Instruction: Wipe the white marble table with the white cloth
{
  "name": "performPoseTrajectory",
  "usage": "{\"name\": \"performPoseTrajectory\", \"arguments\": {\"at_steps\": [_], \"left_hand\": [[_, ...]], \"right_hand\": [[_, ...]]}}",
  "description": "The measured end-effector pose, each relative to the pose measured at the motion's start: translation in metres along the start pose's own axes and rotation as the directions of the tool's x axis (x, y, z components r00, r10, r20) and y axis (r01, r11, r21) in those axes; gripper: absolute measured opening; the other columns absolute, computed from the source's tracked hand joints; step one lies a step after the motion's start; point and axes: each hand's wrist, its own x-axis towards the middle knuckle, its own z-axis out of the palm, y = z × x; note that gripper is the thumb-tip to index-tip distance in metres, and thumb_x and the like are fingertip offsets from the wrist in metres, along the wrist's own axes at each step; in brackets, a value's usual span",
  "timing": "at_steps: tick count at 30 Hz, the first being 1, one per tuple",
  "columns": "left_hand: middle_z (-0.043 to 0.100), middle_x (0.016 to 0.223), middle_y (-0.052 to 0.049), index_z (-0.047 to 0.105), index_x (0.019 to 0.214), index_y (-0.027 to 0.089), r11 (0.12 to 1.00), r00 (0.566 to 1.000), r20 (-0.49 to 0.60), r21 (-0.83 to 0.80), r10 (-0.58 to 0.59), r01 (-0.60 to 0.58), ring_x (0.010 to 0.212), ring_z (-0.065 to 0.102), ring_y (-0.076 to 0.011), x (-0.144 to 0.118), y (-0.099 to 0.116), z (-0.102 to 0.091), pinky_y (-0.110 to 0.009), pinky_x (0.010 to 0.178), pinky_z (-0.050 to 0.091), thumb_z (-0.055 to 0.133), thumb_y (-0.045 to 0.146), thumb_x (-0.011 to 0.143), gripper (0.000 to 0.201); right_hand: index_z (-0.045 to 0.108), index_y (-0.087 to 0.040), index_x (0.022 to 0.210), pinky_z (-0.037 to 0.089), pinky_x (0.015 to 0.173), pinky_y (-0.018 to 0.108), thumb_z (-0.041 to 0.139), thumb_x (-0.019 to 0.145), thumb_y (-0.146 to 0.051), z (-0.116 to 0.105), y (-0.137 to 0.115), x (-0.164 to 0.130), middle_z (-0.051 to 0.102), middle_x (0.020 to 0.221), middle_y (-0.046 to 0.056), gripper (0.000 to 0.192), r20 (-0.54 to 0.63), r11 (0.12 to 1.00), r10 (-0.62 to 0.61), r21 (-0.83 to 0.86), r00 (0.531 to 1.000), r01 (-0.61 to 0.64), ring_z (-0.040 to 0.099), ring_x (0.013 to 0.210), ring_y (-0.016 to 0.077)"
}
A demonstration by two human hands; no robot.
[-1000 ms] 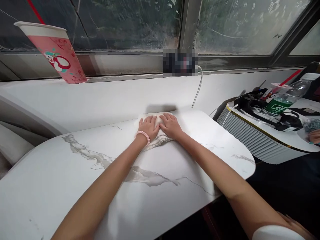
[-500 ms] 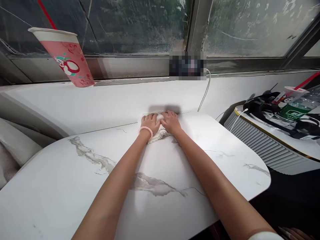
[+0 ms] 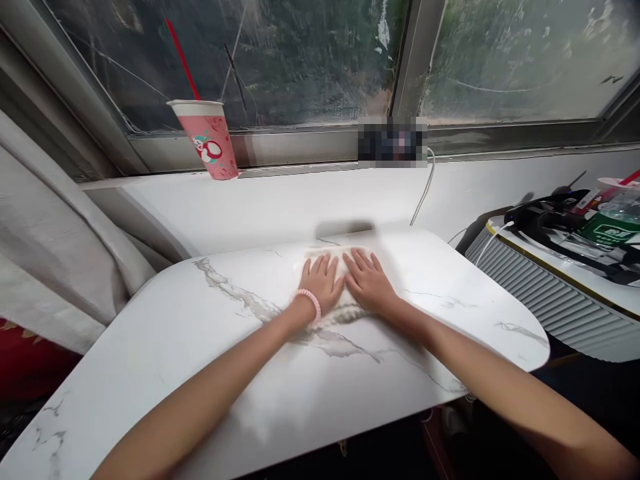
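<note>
- Item: white cloth (image 3: 334,261), pale and folded, lying flat on the marble-patterned table (image 3: 165,360), toward the table's far edge at 12 o'clock from the wearer, near the white wall under the window.
- Left hand (image 3: 321,283): palm down, fingers spread and stretched out flat, pressing on the near-left part of the cloth; it grips nothing. A pink beaded bracelet (image 3: 311,303) sits on its wrist.
- Right hand (image 3: 369,281): likewise flat and open, fingers extended toward 12 o'clock, resting on the right part of the cloth, just beside the left hand; nothing is clasped.
- Step in hand, as judged: wiping or pressing the cloth against the tabletop with both palms, at the far end of the reach.
- Next move, as judged: calls for even downward pressure from both palms so the cloth slides with the hands rather than bunching, and for a stroke that stays on the table surface.
- Orientation: the cloth's long axis appears to run from 9 to 3 o'clock, parallel to the wall; its far edge is straight and its near edge, by the wrists, is rumpled. How many layers it has cannot be told.
- Surroundings: a pink paper cup (image 3: 209,139) with a red straw stands on the sill at 11 o'clock, well apart; a white cable (image 3: 423,193) hangs down the wall at 1 o'clock; a ribbed side unit (image 3: 545,293) with a green-labelled bottle (image 3: 613,223) stands at 3 o'clock.
</note>
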Motion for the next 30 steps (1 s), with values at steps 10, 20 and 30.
{"name": "performPoseTrajectory", "arguments": {"at_steps": [10, 20, 30], "left_hand": [[0.036, 0.154, -0.021, 0.03, 0.152, 0.01, 0.981, 0.953, -0.24, 0.099, 0.184, -0.164, 0.146, 0.026, -0.0353, -0.148, 0.038, -0.005, -0.056, 0.115, 0.024, 0.037, 0.039, 0.097, 0.063], [0.028, 0.159, -0.011, 0.026, 0.154, 0.016, 0.988, 0.994, 0.107, -0.157, 0.011, 0.006, 0.149, 0.02, -0.0256, -0.131, -0.01, -0.023, -0.052, 0.119, 0.024, 0.031, 0.024, 0.095, 0.06], [0.036, 0.156, -0.012, 0.041, 0.146, 0.015, 0.984, 0.986, -0.009, -0.052, -0.169, 0.169, 0.145, 0.031, -0.0223, -0.023, -0.1, -0.011, -0.049, 0.121, 0.017, 0.03, 0.031, 0.097, 0.053]], "right_hand": [[0.032, -0.006, 0.152, 0.022, 0.116, 0.06, 0.038, 0.095, -0.026, -0.006, -0.047, -0.132, 0.028, 0.158, 0.022, 0.06, -0.165, 0.953, -0.299, -0.111, 0.94, 0.284, 0.016, 0.149, 0.0351], [0.041, -0.012, 0.149, 0.019, 0.117, 0.058, 0.039, 0.096, -0.029, -0.004, -0.067, -0.084, 0.037, 0.154, 0.019, 0.056, -0.03, 0.952, -0.304, 0.019, 0.952, 0.304, 0.027, 0.146, 0.033], [0.037, -0.011, 0.15, 0.013, 0.118, 0.055, 0.028, 0.099, -0.028, 0.028, -0.096, 0.051, 0.033, 0.157, 0.017, 0.054, -0.011, 0.994, -0.069, 0.084, 0.998, 0.069, 0.023, 0.148, 0.028]]}}
